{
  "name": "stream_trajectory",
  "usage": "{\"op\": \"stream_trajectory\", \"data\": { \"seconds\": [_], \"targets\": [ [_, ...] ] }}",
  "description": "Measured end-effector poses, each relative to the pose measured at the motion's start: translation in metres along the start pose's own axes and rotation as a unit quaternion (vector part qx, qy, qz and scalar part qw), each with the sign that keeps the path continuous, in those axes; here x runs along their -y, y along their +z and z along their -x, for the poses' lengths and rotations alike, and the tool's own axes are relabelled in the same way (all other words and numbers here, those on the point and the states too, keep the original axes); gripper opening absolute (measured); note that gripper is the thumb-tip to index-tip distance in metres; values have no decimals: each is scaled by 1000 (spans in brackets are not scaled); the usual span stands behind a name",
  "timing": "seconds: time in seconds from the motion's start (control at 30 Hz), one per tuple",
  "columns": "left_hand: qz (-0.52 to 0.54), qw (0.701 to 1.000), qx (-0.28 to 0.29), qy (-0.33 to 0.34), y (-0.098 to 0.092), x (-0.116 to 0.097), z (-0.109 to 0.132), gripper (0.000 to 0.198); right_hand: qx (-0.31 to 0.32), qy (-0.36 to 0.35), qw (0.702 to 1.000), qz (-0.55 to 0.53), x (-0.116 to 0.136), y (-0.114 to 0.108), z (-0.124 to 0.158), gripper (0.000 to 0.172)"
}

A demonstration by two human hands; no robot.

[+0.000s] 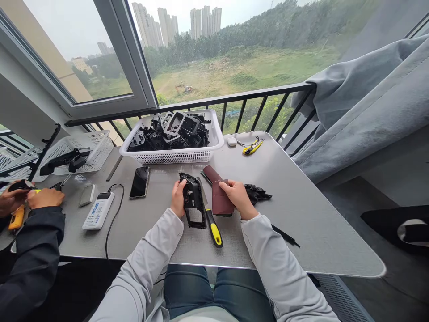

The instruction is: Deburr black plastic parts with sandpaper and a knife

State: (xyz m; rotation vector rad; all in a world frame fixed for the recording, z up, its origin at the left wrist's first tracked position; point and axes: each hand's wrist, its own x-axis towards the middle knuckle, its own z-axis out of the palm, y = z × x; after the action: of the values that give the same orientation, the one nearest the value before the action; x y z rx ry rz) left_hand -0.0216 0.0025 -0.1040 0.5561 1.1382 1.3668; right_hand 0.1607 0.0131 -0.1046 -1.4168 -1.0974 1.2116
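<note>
The person's left hand (178, 199) gripped a black moulded plastic frame (193, 200) upright on the brushed grey tabletop (284, 210), its fingers clamped around the frame's near edge so that the rigid, open-windowed part seemed braced against the surface. The right hand (238, 195) held a folded sheet of maroon sandpaper (222, 197), its fingers together and curled over the gritty fold, which appeared to give the limp sheet a firmer shape. Just below the frame lay a utility knife (213, 228) with a yellow-and-black handle, left within easy reach of the right hand, and a crumpled black glove (256, 193) sat just beside the sandpaper. Farther forward, a white perforated plastic basket (174, 156) held a heap of similar black plastic frames (169, 136), its lattice walls light and open. A smartphone (140, 182) and a white power bank (98, 210) with a black cable lay to the left. Beyond them, a co-worker's hands (45, 198) worked at the table's left end, holding a yellow object (16, 217) and a small black part (20, 185).
</note>
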Motion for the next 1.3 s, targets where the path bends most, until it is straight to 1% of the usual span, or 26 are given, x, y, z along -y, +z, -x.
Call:
{"op": "stream_trajectory", "data": {
  "seconds": [0.1,0.13,0.17,0.23,0.3,0.33,0.37,0.4,0.43,0.5,0.53,0.57,0.63,0.73,0.8,0.87,1.0,1.07,1.17,1.23,1.3],
  "targets": [
    [69,994,15,-87,-3,-4,-3,36,31,-8,997,63,1,-3,0,25],
    [88,990,22,-112,-4,-5,-4,35,33,-18,995,88,1,-3,1,22],
    [104,986,28,-130,-5,-6,-5,34,26,-36,992,116,2,-3,1,18],
    [129,980,39,-148,-6,-7,-5,33,-11,-89,981,172,3,-2,1,12],
    [144,976,55,-154,-7,-7,-5,37,-51,-148,965,208,3,0,2,22],
    [146,975,66,-154,-7,-7,-5,39,-59,-171,962,206,3,1,3,27],
    [145,975,78,-151,-7,-7,-4,42,-53,-187,961,194,3,3,5,30],
    [143,975,88,-147,-6,-6,-3,45,-31,-199,964,175,3,6,7,32],
    [141,975,97,-145,-5,-5,-3,47,3,-207,967,150,2,10,10,33],
    [142,973,109,-146,-3,-3,-1,50,87,-213,968,105,1,17,16,33],
    [142,972,112,-150,-2,-2,0,50,110,-221,965,93,1,20,19,31],
    [143,971,114,-155,-1,0,0,50,115,-232,962,93,0,23,22,30],
    [144,969,118,-162,0,2,1,46,84,-259,956,111,-1,27,26,28],
    [140,972,123,-143,1,5,0,38,40,-286,948,131,-3,28,27,25],
    [126,978,118,-121,1,8,0,37,41,-280,952,120,-5,29,26,24],
    [107,984,107,-94,0,12,-2,41,56,-256,961,84,-7,30,25,25],
    [48,994,94,-40,-2,21,-3,59,105,-170,979,-46,-11,35,24,37],
    [10,994,105,-25,-4,22,-3,68,123,-130,978,-108,-11,37,25,42],
    [-14,988,151,-22,-4,19,1,73,139,-94,971,-172,-7,40,25,44],
    [-9,984,176,-26,-4,15,4,71,154,-85,965,-194,-4,40,26,44],
    [7,983,181,-22,-4,11,6,61,167,-89,961,-204,-2,40,28,42]
  ]
}}
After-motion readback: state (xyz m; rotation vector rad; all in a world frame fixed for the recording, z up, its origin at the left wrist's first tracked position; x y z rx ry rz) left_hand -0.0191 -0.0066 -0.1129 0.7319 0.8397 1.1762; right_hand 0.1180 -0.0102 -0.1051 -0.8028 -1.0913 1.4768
